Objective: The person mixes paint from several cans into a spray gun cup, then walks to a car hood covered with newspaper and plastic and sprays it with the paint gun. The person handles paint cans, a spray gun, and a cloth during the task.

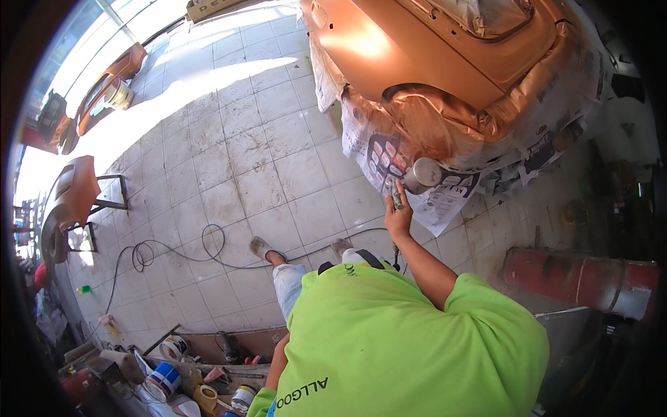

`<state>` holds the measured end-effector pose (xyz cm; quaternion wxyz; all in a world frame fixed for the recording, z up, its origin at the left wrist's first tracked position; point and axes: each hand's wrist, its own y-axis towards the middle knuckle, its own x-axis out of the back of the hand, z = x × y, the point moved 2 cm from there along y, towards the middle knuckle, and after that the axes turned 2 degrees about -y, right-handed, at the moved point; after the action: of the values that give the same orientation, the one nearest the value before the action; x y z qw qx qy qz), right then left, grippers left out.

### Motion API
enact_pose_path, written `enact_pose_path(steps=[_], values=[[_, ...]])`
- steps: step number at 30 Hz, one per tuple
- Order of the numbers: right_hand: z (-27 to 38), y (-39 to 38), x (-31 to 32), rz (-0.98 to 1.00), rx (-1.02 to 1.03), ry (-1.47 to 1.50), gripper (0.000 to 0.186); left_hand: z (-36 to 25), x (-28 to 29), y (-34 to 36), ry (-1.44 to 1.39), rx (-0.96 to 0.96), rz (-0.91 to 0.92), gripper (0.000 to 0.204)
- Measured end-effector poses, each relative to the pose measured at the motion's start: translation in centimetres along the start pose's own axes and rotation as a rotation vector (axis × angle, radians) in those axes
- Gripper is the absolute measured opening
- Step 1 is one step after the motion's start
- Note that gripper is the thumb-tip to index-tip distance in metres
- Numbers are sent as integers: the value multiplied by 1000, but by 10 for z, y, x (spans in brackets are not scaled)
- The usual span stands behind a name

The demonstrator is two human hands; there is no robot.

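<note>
My right hand (398, 218) is wrapped around the handle of a metal spray gun (394, 193), held out in front of my body. A round grey cup (425, 172) sits on the gun. Just beyond it stands a copper-orange car body panel (424, 59), glossy in the light. Printed paper sheets (445, 205) and orange-stained plastic wrapping (425, 125) cover its lower part. Part of my left arm (276, 365) shows at the lower edge, but the left hand is out of sight.
A dark hose (236, 266) lies in loops across the tiled floor (201, 167) beside my feet. Orange bumpers (73, 191) rest on stands at the left. Cans, tape rolls (206, 397) and tools crowd the lower left. A red cylinder (577, 278) lies at the right.
</note>
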<state>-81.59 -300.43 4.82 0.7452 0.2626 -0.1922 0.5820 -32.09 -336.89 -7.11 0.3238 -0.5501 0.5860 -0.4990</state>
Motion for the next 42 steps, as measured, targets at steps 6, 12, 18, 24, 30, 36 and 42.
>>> enact_pose_path(steps=[6, 12, 18, 24, 30, 36, 42], values=[[22, 5, -69, -238, -106, -138, 51, -54, 184, 68, 251, -74, 122, 73], [90, 2, -123, -413, -206, -93, 51, -150, 392, 89, 252, -227, 19, 63], [184, -3, -211, -426, -200, -23, 53, -396, 449, 73, 191, -768, -33, 49], [242, 51, -324, -306, -170, -6, 57, -572, 441, 92, 391, -1057, 238, 48], [280, 129, -407, -339, -11, -36, 55, -649, 522, 99, 536, -986, 200, 40], [358, 202, -469, -94, 254, 83, 56, -761, 634, 82, 418, -926, -190, 33], [437, 242, -527, 170, 387, 159, 62, -841, 670, 129, 532, -1298, -539, 39]])
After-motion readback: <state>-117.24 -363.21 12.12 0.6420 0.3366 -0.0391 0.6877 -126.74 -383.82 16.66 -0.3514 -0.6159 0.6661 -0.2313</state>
